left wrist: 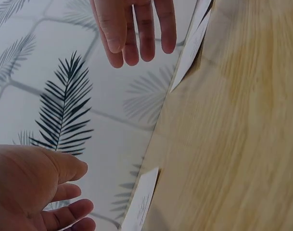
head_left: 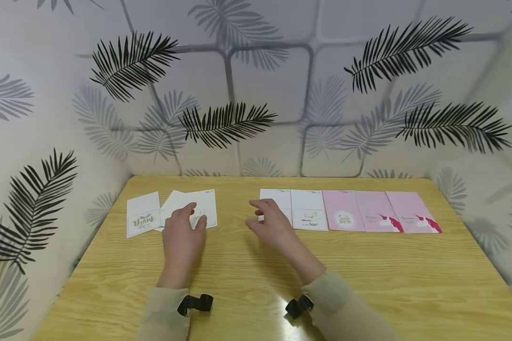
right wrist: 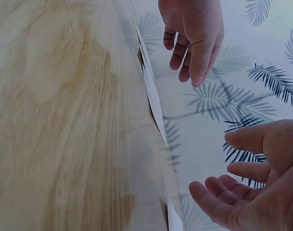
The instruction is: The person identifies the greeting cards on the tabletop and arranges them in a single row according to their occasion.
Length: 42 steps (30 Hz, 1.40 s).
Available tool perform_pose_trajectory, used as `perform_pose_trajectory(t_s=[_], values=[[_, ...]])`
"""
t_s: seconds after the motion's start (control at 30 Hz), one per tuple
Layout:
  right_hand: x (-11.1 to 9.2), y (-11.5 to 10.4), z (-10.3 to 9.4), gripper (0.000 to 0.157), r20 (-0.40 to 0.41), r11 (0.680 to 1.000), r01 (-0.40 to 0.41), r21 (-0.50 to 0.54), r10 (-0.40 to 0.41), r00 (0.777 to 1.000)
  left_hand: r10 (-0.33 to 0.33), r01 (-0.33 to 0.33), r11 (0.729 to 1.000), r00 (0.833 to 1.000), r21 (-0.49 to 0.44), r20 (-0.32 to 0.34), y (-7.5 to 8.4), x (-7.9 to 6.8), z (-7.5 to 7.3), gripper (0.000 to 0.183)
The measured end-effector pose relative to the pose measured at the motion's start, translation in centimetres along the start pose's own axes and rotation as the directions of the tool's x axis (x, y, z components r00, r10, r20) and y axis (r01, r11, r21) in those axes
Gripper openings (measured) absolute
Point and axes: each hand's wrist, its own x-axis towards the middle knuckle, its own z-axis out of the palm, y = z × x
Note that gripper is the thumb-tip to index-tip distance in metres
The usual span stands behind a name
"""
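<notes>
My left hand hovers over white cards on the left, its fingers relaxed and nothing in them. Beneath it lie a white card and another white card that overlap, both partly hidden by the hand. A white "thank you" card lies to their left. My right hand, also loosely extended and holding nothing, is above the left end of a row. That row runs from a partly covered white card to a white card with wings. In the left wrist view both hands appear raised off the tabletop.
Further right in the row lie a pink "smile more" card and two pink unicorn cards, one beside the other. All rest on a wooden table. A leaf-patterned wall covering stands behind the table's back edge.
</notes>
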Motion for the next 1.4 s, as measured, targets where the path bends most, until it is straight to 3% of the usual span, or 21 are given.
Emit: perform_pose_trajectory(t_s=[0.27, 0.6, 1.13, 1.4], values=[[1.2, -0.2, 1.9, 0.057, 0.049, 0.999, -0.017, 0.036, 0.016, 0.999, -0.056, 0.056, 0.998, 0.998, 0.023, -0.005, -2.6, 0.1, -0.6, 0.048], [2.2, -0.5, 4.3, 0.057, 0.090, 0.997, -0.010, 0.082, 0.003, 0.996, -0.126, 0.126, 0.992, 0.992, 0.025, 0.008, -4.8, 0.1, 0.0, 0.049], [3.4, -1.8, 6.9, 0.056, 0.082, 0.991, -0.059, 0.117, 0.049, 0.995, -0.147, 0.144, 0.986, 0.989, 0.089, 0.028, -5.6, 0.7, 0.6, 0.049], [3.4, -2.4, 7.6, 0.056, 0.121, 0.988, -0.088, 0.127, 0.073, 0.990, -0.155, 0.147, 0.979, 0.987, 0.141, 0.044, -5.6, 0.7, 0.7, 0.048]])
